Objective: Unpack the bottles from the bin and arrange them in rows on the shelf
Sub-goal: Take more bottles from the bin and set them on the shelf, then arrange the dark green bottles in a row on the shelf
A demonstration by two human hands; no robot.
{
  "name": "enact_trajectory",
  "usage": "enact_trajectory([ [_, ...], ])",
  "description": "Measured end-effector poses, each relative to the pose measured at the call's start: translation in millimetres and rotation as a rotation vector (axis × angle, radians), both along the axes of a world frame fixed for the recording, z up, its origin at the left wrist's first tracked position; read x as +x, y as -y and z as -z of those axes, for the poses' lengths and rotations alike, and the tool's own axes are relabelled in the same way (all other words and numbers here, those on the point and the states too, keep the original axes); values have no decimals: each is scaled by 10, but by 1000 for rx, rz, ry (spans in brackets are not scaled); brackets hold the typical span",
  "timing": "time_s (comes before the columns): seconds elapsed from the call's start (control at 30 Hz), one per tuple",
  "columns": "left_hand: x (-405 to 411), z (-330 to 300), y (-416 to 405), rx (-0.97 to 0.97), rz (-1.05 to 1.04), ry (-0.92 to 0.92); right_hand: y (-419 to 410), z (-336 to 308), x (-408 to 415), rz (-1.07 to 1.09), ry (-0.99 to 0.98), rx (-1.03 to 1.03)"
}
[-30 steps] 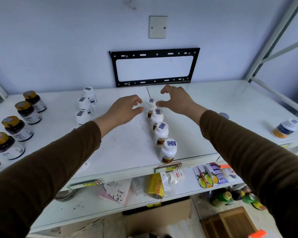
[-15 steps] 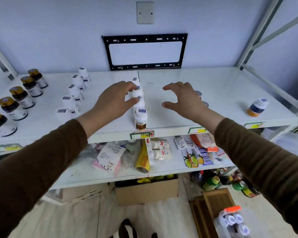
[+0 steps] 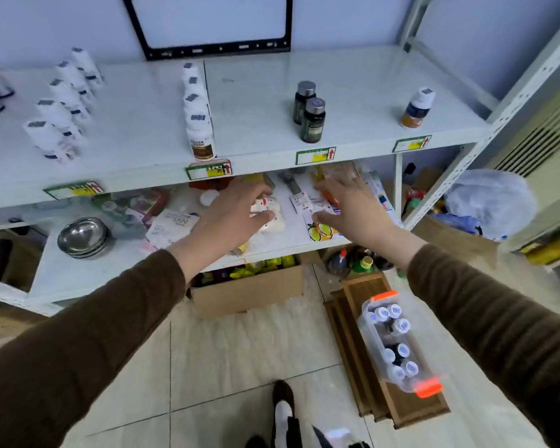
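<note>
Both hands empty, out in front of the shelf's front edge. Left hand (image 3: 230,218) with fingers loosely spread and a little bent, gripping nothing, below the upper shelf (image 3: 256,69) and in front of the lower shelf's clutter. Right hand (image 3: 353,211) likewise spread and relaxed, just beside the left, apart from it, holding nothing. Brown sleeves on both arms.

On the upper shelf, a straight row of white bottles (image 3: 197,114) running from the back wall to the front edge near the middle, the front one with a brown label. Above and just behind the left hand, not touched by it. Further left, another row of white bottles (image 3: 59,105), slanting toward the front left. Right of the middle row, two dark bottles (image 3: 308,111) with grey caps, one behind the other, above the right hand. Near the right end of the shelf, a lone white-capped bottle (image 3: 417,108) with an orange base.

Down on the floor, a clear bin (image 3: 398,344) with orange latches, on a wooden tray (image 3: 369,286), below and to the right of the right hand, well apart from both hands. Several white-capped bottles upright inside the bin.

On the lower shelf, steel bowls (image 3: 83,236) at the left, packets and papers behind the hands. Cardboard box (image 3: 249,289) on the floor beneath.
</note>
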State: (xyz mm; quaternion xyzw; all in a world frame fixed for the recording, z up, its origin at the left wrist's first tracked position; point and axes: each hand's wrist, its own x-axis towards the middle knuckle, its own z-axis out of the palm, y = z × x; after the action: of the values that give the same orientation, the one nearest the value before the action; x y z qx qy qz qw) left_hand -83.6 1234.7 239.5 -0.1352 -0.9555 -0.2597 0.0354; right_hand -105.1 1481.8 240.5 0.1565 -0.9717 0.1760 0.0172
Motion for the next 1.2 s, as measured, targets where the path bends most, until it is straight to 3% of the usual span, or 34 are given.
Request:
enact_trajectory([
  [0.3,734,1021,-1213,-13,128,281,-1219,942,975,151,261,25],
  [0.73,1169,2362,-3102,-119,209,450,-3064,2535,1592,373,618,-35],
  [1.07,732,3475,-3880,-255,199,419,-3507,3705,1567,356,734,-138],
  [1.2,532,3861,-3976,-410,227,421,-3472,4088,1514,291,744,-154],
])
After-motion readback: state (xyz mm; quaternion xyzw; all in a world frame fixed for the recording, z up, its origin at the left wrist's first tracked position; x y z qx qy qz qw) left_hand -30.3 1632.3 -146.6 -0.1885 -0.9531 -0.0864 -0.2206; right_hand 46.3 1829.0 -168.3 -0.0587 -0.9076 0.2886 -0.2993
